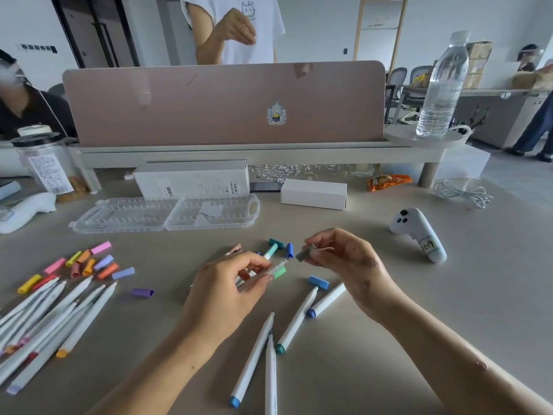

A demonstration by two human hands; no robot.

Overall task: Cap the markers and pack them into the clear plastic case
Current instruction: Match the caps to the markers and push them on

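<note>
My left hand [236, 280] grips a white marker [276, 265] near its tip, over the middle of the table. My right hand [344, 256] pinches a grey cap [305, 253] just right of that tip, a small gap apart. Under my left hand lie more markers and a green cap [279, 274]. The clear plastic case [167, 215] lies open and flat behind them. Several uncapped markers [51, 322] are piled at the left, with loose coloured caps [92, 263] above them. Several more markers [296, 319] lie in front of my hands. A purple cap [143, 292] lies alone.
Two white boxes [191, 179] [313, 193] stand behind the case. A white controller [419, 233] lies at the right, a coiled cable [462, 194] beyond it. A water bottle [441, 88] stands on the shelf by the pink divider [224, 103]. People are behind the divider.
</note>
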